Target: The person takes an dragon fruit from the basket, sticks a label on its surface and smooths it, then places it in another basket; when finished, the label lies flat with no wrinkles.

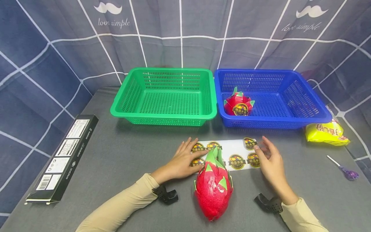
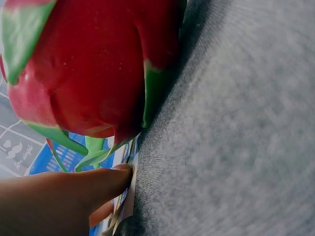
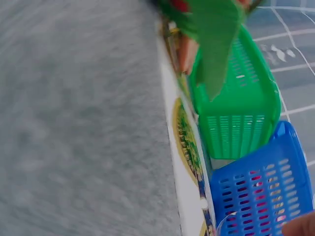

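Observation:
A white sheet with several round black-and-gold stickers lies on the grey table. My left hand rests on its left end, fingers spread; in the left wrist view the thumb presses the sheet's edge. My right hand is at the right end, thumb tip touching the tilted upper-right sticker, index finger raised apart from it. A large red dragon fruit with green tips lies between the hands, its leafy top covering part of the sheet. In the right wrist view one fingertip shows at the lower corner.
Behind the sheet stand a green basket and a blue basket; the blue one holds a stickered dragon fruit. A long black box lies at left. A yellow packet and a purple lollipop are at right.

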### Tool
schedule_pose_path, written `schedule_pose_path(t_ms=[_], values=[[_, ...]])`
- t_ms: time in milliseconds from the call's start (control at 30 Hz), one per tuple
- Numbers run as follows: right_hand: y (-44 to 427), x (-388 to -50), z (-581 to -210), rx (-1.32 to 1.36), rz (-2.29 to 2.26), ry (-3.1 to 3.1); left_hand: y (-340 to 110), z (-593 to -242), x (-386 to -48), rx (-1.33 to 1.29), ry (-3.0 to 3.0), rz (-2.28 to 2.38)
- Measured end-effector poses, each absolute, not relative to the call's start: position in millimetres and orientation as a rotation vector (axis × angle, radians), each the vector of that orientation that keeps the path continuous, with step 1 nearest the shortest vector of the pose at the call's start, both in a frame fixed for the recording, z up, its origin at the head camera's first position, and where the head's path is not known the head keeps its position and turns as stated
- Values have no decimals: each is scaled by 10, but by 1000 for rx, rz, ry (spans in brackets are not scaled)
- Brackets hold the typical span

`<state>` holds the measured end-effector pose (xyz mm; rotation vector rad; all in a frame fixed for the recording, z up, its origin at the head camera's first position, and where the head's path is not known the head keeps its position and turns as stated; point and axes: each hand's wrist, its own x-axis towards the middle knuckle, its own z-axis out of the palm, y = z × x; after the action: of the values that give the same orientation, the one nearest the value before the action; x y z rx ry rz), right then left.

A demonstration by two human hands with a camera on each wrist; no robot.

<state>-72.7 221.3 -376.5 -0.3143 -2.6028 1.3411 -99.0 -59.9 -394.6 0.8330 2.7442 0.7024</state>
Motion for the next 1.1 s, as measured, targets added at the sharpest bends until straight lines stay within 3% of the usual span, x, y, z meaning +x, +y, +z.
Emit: schedule_pose_path(t_ms=[400, 1100], values=[[2413, -1079, -3739, -493, 1408, -2652, -600, -3956, -983, 829, 2755, 698], [2424, -1190, -3844, -39, 1324, -2750, -589, -3970, -997, 828, 2760, 674]])
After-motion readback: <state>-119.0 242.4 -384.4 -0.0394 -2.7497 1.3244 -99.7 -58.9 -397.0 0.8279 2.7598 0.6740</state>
